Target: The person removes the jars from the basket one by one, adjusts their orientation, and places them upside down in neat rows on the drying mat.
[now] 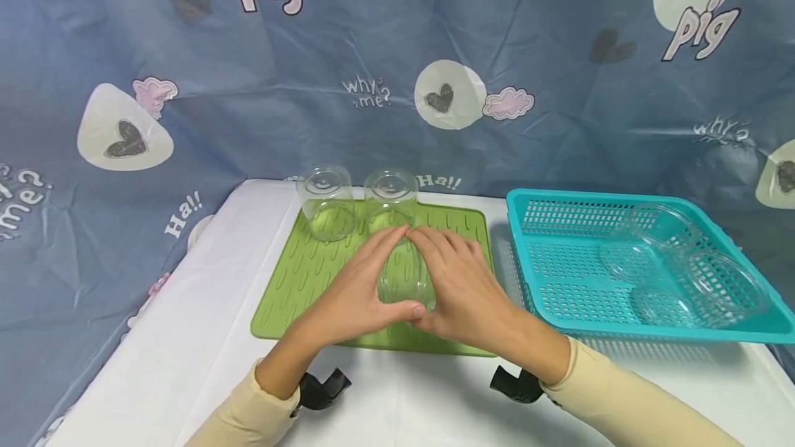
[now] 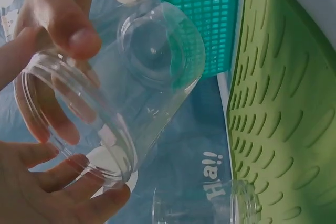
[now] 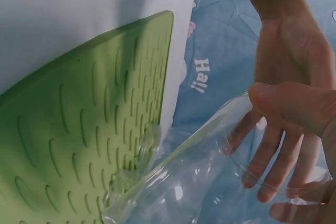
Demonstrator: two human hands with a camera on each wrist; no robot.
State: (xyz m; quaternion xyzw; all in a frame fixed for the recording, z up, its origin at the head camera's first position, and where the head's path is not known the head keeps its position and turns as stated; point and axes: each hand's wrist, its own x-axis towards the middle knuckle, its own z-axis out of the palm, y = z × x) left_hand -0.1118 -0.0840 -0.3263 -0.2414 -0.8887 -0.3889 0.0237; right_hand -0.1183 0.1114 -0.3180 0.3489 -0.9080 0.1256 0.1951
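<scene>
Both hands hold one clear jar [image 1: 402,274] over the front half of a green ridged mat [image 1: 292,288]. My left hand [image 1: 354,295] has its fingers spread along one side of the jar's threaded rim [image 2: 68,114], as the left wrist view shows. From the opposite side my right hand [image 1: 462,285] grips near the same rim, thumb against the wall. The jar leans, its round base [image 2: 152,48] pointing away from the hands. Just behind them, two similar clear jars, a left one [image 1: 326,202] and a right one [image 1: 391,192], stand base-up on the mat.
On the right is a turquoise slotted basket [image 1: 528,261] with clear jars [image 1: 649,247] lying inside. White cloth [image 1: 422,399] covers the table. A blue printed curtain [image 1: 310,123] hangs behind. Each wrist carries a black camera mount [image 1: 323,388].
</scene>
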